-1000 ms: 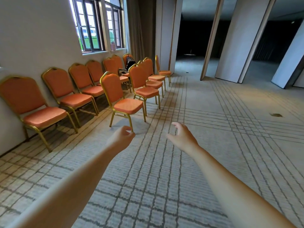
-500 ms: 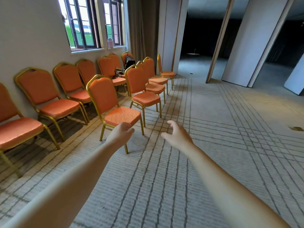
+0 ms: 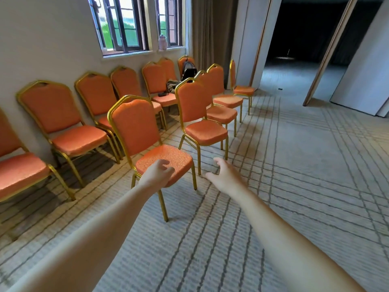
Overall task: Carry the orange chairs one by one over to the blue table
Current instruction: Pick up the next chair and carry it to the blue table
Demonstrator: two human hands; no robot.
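1. Neither hand holds anything. The left hand (image 3: 159, 173) is stretched forward with its fingers loosely curled, in front of the front edge of the nearest seat. Whether it touches the cushion cannot be told.
2. The right hand (image 3: 225, 175) is held out with fingers relaxed and thumb spread. It hovers over the carpet (image 3: 294, 175) just beside the seat's front corner, apart from the frame.
3. The nearest orange chair (image 3: 134, 127) stands upright on its gold legs on the carpet. It is the front one of a short line of chairs set out from the wall.
4. The second chair (image 3: 195, 106) stands just behind it, facing the same way, with more orange chairs lined up beyond.
5. A wall row of chairs (image 3: 52, 110) runs along the left, backs against the wall and seats facing the open floor.
6. A dark backpack (image 3: 188, 70) sits upright on a chair at the far end of the wall row. Small dark items lie on the seat next to it, too small to identify.
7. A pink bottle (image 3: 162, 42) stands on the sill of the window (image 3: 120, 24), and a brown curtain (image 3: 203, 28) hangs to the right of it.
8. Tall white partition panels (image 3: 364, 60) stand at the right, angled open onto a dark room (image 3: 305, 28).
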